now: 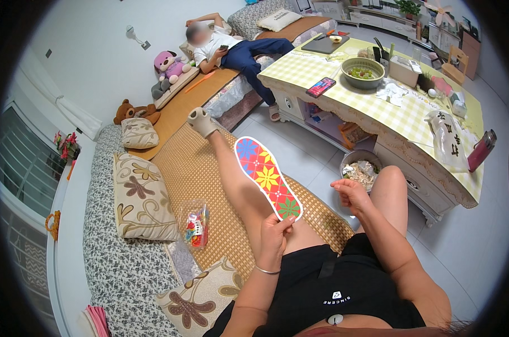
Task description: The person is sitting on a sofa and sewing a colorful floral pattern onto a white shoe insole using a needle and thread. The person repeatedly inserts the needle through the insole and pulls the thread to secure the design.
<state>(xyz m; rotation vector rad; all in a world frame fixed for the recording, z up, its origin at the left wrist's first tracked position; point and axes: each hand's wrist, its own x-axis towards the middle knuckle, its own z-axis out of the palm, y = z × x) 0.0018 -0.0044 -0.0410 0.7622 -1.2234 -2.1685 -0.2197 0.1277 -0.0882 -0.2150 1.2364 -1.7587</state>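
My left hand (274, 236) grips the near, narrower end of an embroidery insole (268, 177) between thumb and fingers. The insole has a white border and a red ground, with blue, yellow and green star-like flowers, and is held up over my bare leg. To the right, my right hand (352, 196) is raised above my other thigh, its thumb and fingertips drawn close together. Whether something thin, such as a needle or thread, sits between them is too small to tell. A clear plastic bag of colourful thread (197, 227) lies on the woven seat mat (225, 248) at my left.
Patterned cushions (143, 196) line the sofa at left. A person (237, 46) reclines farther along, holding a phone. The table with a checked cloth (410, 120) bears a colander of grapes (362, 72), a phone (321, 87) and a bottle (481, 151). A waste bin (361, 168) stands below.
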